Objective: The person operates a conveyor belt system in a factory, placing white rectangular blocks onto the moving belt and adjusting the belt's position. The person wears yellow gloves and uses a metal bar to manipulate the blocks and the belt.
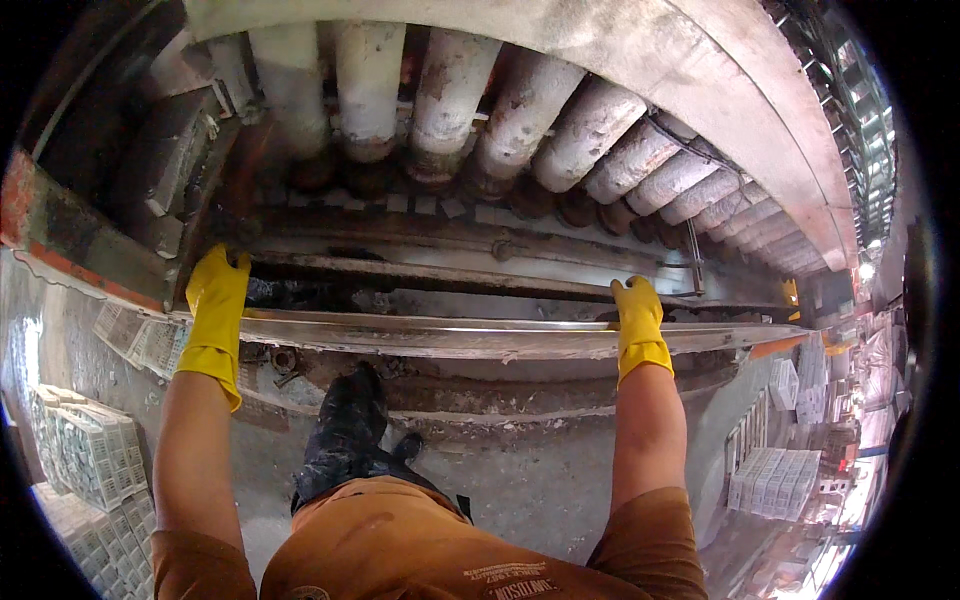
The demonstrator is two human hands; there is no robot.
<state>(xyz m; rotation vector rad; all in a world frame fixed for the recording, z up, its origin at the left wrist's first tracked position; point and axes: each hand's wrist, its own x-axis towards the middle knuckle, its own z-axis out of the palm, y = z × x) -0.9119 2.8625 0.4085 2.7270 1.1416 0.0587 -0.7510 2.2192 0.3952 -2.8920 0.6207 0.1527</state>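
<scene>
A long, narrow bar [430, 273] lies across a trough with dark and whitish, wet-looking patches inside. My left hand [215, 290], in a yellow rubber glove, is closed at the bar's left end, its fingertips curled and partly hidden. Farther right, my right hand [640, 318], gloved the same way, has its fingers bent over the same bar. Both wrists pass over a pale metal ledge [480, 340] with a shiny upper edge, which runs along the trough's near side.
Thick whitish rollers [450, 100] stand in a row beyond the trough, under a broad pale beam [620, 35]. Plastic crates are stacked at the left [95, 450] and right [775, 482]. A small yellow shape [791, 295] shows at the trough's right end, too small to identify.
</scene>
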